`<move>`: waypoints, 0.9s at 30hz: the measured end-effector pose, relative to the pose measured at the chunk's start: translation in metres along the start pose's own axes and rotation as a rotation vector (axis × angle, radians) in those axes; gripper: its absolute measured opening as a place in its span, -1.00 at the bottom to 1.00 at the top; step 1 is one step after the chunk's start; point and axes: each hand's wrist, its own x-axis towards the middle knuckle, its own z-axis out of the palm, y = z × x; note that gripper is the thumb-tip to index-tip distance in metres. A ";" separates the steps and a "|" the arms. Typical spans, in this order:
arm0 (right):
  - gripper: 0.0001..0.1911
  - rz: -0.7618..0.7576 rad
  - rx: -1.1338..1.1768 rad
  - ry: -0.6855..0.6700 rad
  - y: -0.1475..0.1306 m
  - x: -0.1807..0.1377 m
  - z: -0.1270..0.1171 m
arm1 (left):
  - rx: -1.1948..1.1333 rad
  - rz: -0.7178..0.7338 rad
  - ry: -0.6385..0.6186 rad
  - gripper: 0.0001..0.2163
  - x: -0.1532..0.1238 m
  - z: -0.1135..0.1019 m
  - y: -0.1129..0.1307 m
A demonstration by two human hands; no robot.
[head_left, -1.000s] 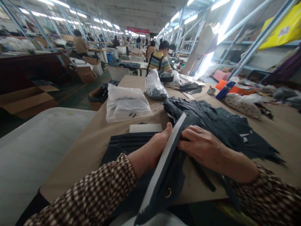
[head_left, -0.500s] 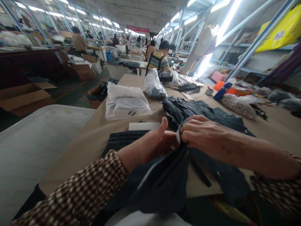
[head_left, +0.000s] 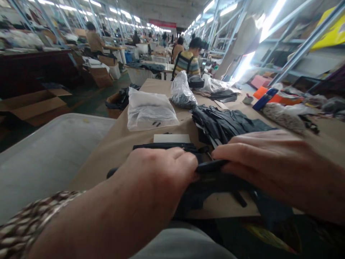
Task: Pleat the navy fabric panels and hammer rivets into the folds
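Both hands grip one dark fabric piece (head_left: pixel 211 166), its edge stretched between them above the table. My left hand (head_left: pixel 164 169) is closed on the edge, knuckles up. My right hand (head_left: pixel 264 162) pinches the same edge farther right, thumb side hidden underneath. Behind the left hand lies a neat stack of dark folded pieces (head_left: pixel 142 146), partly covered, with a white card (head_left: pixel 171 138) beyond it. A loose heap of dark cut pieces (head_left: pixel 229 120) spreads behind the right hand. Below the fabric, a black stick-like object (head_left: pixel 239 198) rests on the table.
On the brown-covered table (head_left: pixel 107 154) lie a white plastic bag (head_left: pixel 152 109) and a clear bag of dark items (head_left: pixel 183 93). A large white bin (head_left: pixel 54 151) stands at the left. Farther off are an orange item (head_left: pixel 261 92), a blue item (head_left: pixel 265 99) and a seated person (head_left: pixel 185 63).
My left hand has turned from palm-up with the thumb raised to knuckles-up, gripping the fabric. The fabric edge has swung level between the hands, and both hands are nearer the camera.
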 end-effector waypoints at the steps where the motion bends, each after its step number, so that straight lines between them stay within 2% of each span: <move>1: -0.80 0.051 0.072 -0.018 0.002 -0.005 0.009 | -0.018 -0.055 -0.076 -0.83 -0.004 -0.002 -0.008; 3: -0.72 0.189 0.250 -0.076 0.013 -0.016 0.035 | -0.031 -0.140 -0.172 -0.80 -0.008 -0.004 -0.027; 5: -0.77 0.350 0.452 -0.155 0.029 -0.027 0.069 | 0.004 -0.204 -0.219 -0.77 -0.006 0.000 -0.050; 8: -0.72 0.560 0.631 -0.215 0.053 -0.037 0.125 | 0.072 -0.228 -0.304 -0.74 0.005 0.022 -0.085; 10: -0.70 0.613 0.555 -0.197 0.063 -0.038 0.157 | 0.152 -0.225 -0.346 -0.72 0.015 0.043 -0.105; 13: -0.74 0.590 0.317 -0.168 0.071 -0.034 0.188 | 0.318 -0.259 -0.372 -0.71 0.026 0.073 -0.126; 17: -0.75 0.604 0.179 -0.196 0.076 -0.026 0.208 | 0.373 -0.305 -0.425 -0.68 0.035 0.093 -0.144; 22: -0.73 0.656 0.143 -0.255 0.081 -0.021 0.220 | 0.411 -0.315 -0.443 -0.66 0.038 0.096 -0.149; 24: -0.74 0.664 0.146 -0.266 0.082 -0.020 0.221 | 0.462 -0.304 -0.412 -0.68 0.037 0.096 -0.142; 27: -0.75 0.663 0.133 -0.270 0.080 -0.019 0.221 | 0.625 -0.246 -0.251 -0.73 0.036 0.105 -0.121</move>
